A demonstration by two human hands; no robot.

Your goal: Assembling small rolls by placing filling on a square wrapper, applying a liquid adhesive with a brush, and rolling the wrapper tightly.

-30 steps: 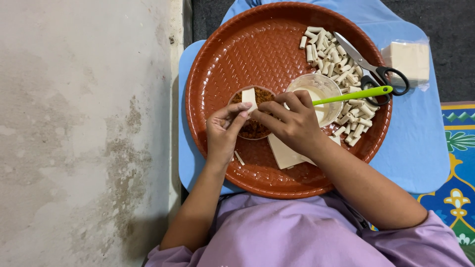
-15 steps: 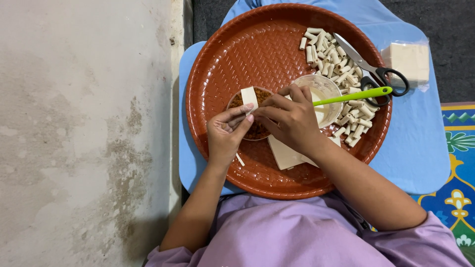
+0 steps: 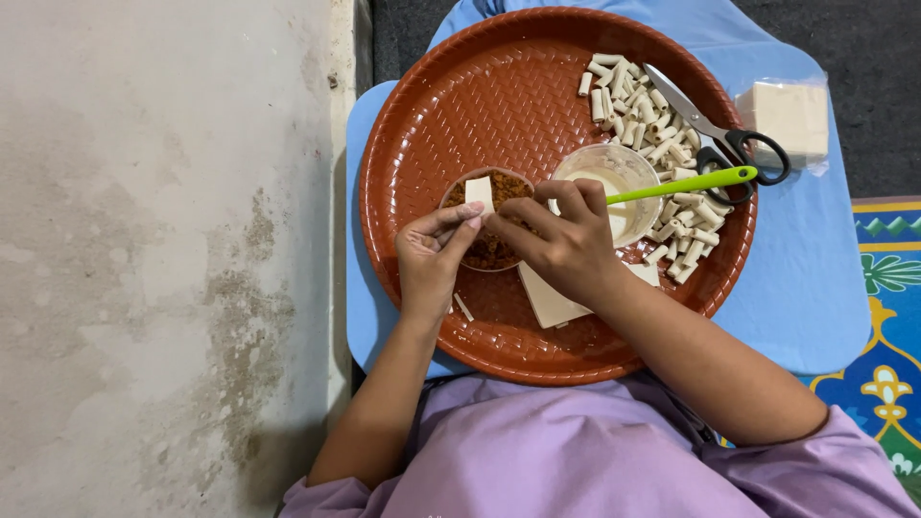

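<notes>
Left hand (image 3: 430, 257) sits at the near-left edge of the small brown bowl (image 3: 487, 223), thumb and forefinger pinched on a small pale wrapper square (image 3: 479, 195) held just above the crumbly brown filling (image 3: 499, 240), probably so spill drops back in. Right hand (image 3: 568, 245) meets it from the other side, fingers curled and tips closing on the same piece; exact grip hidden behind the knuckles. Both work over the round red-brown woven tray (image 3: 451, 105), which rests on a blue mat (image 3: 815, 288). Flat wrapper sheets (image 3: 549, 302) lie under the right wrist. Further right: clear cup (image 3: 614, 173) of pale liquid with a green-handled tool (image 3: 686, 182) propped in it, then a heap of finished rolls (image 3: 662, 115), scissors (image 3: 729, 144), and a bagged wrapper stack (image 3: 789, 117) off-tray.
</notes>
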